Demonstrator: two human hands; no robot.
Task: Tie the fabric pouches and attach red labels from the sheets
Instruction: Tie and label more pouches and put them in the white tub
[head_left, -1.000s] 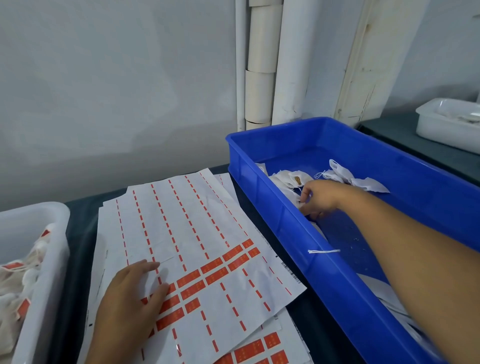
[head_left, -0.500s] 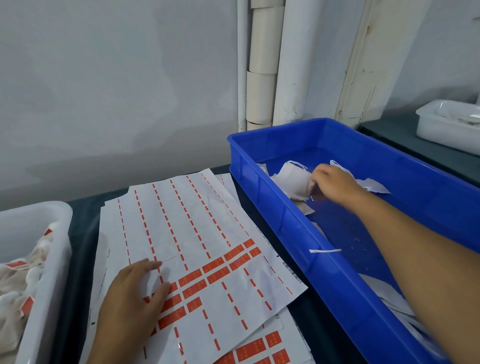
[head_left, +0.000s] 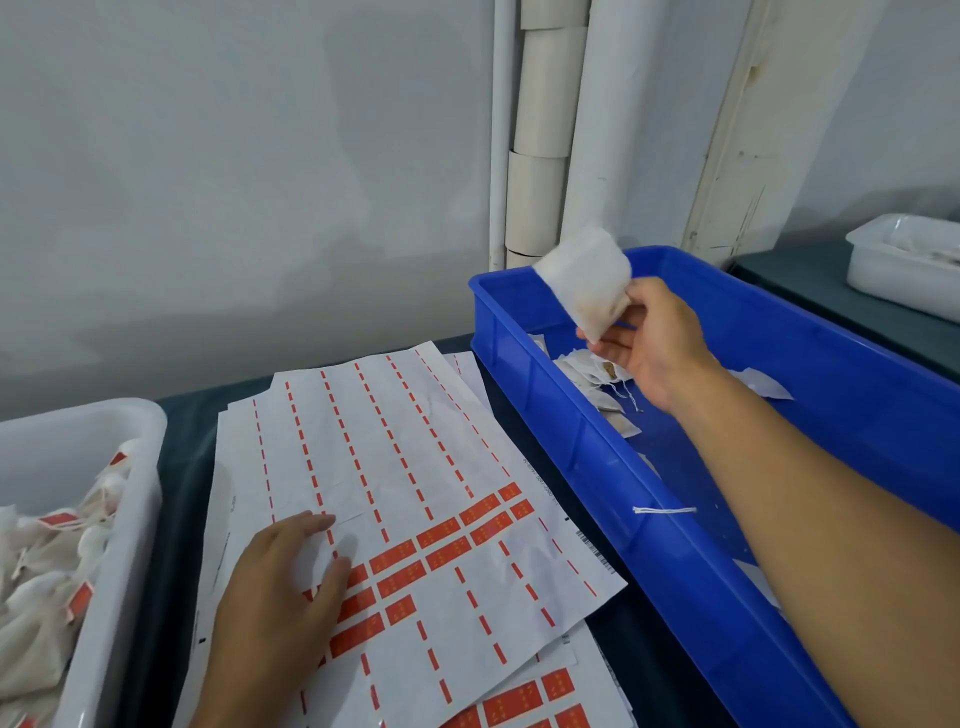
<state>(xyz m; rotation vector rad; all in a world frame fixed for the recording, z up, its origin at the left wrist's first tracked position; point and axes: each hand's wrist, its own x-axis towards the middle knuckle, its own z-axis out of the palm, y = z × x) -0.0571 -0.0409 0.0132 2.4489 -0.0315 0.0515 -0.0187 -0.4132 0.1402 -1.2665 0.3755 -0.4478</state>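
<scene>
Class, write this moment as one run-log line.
right hand: holds fabric pouch above blue crate | left hand: flat on label sheet | pouch: untied, unlabelled

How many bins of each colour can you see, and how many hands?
Blue bins: 1
White bins: 2
Hands: 2, left hand and right hand
Total: 5

right hand (head_left: 652, 340) pinches white fabric pouch (head_left: 587, 283) above blue crate (head_left: 597, 452) | left hand (head_left: 280, 597) flat on label sheet (head_left: 415, 467)
</scene>
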